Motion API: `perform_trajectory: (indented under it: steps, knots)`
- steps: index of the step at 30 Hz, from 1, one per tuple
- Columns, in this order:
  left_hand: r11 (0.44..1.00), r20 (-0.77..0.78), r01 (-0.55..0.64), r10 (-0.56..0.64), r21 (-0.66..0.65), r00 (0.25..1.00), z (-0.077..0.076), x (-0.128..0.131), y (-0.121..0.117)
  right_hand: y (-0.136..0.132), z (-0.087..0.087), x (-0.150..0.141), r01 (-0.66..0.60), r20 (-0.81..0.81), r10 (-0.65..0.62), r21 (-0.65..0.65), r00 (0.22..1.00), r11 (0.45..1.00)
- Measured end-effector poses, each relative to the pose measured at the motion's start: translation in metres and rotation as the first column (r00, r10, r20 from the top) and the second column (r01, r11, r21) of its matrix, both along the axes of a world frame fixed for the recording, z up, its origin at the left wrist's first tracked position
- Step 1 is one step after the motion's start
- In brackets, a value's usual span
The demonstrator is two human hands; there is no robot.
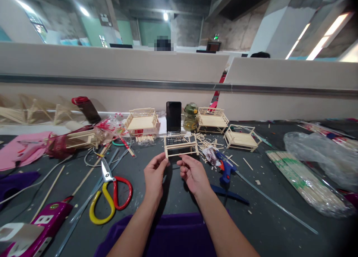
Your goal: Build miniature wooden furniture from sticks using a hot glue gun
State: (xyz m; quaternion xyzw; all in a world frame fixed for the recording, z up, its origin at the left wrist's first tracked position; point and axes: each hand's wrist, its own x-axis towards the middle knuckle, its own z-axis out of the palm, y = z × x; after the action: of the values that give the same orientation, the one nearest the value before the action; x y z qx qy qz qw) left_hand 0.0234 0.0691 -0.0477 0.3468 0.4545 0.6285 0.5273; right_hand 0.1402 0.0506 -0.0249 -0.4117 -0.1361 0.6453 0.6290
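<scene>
A small frame of pale wooden sticks (181,151), shaped like a miniature bench or bed, is held up in the middle of the head view. My left hand (155,175) pinches its lower left corner between thumb and fingertips. Just under the frame's lower rail, my right hand (194,174) has its fingers curled and drawn together; whether a small piece is between them I cannot make out. A blue glue gun (227,168) lies right of my right hand, beside scattered stick offcuts (208,142). Big scissors with red and yellow handles (111,188) lie left of my left hand.
Finished stick models (142,122) stand along the back, with another stick model (242,138) at right. A phone (173,116) stands upright beside a green-lidded bottle (191,117). Bagged sticks (307,182) lie right; a purple power strip (52,221) and cables lie left.
</scene>
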Motion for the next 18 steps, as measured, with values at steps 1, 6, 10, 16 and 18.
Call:
perform_trajectory:
  steps: [1,6,10,16,18]
  knots:
    - [1.000,0.000,-0.002,0.002,0.002,1.000,-0.0001,0.0000,0.0001,-0.0002,0.0001,0.0000,0.001,0.000,-0.001,-0.001,1.000,1.000]
    - [1.000,0.001,-0.006,0.006,-0.005,1.000,-0.0003,0.0001,0.0000,-0.0001,0.0008,-0.0002,0.008,0.000,-0.008,-0.009,1.000,1.000]
    - [1.000,0.005,-0.003,0.003,-0.007,1.000,-0.0003,0.0002,-0.0003,0.0004,0.0006,-0.0002,0.000,-0.003,0.000,-0.004,1.000,1.000]
    - [1.000,0.030,0.006,-0.006,-0.002,1.000,-0.0007,0.0001,0.0000,-0.0004,0.0000,0.0000,0.001,-0.003,-0.001,0.000,1.000,1.000]
    - [1.000,0.042,0.004,-0.003,-0.009,0.999,-0.0008,0.0000,0.0001,-0.0006,0.0001,0.0003,0.001,-0.001,-0.001,-0.002,1.000,1.000]
